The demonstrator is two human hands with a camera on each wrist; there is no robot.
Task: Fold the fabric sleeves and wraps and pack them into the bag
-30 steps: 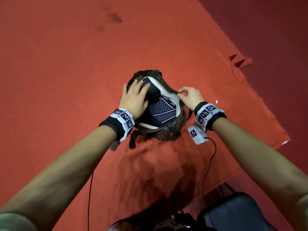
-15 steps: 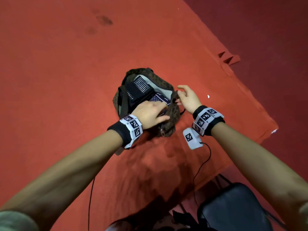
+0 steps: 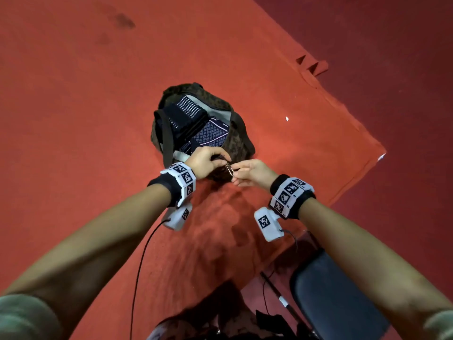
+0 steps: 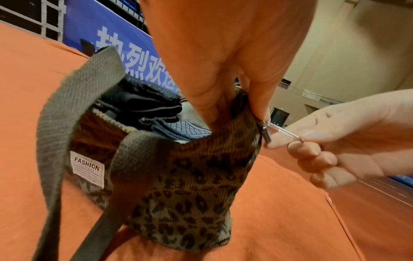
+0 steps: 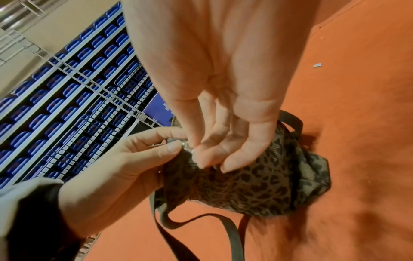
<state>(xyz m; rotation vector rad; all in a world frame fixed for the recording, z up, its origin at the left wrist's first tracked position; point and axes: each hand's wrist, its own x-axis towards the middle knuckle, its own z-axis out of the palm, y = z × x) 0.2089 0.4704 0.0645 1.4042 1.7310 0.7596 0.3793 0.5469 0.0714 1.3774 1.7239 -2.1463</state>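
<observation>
pinching zipper pull [image 4: 282, 131] with right hand [image 3: 252, 171]; left hand [image 3: 206, 160] grips bag [image 3: 235, 141] rim on the red cloth [image 3: 98, 119]. soft corduroy buckles, so brace beside the slider. folded wraps [image 3: 196, 126] inside.

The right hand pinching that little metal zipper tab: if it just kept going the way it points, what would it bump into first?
Most likely the left hand, gripping the bag rim just beyond the zipper pull.
</observation>
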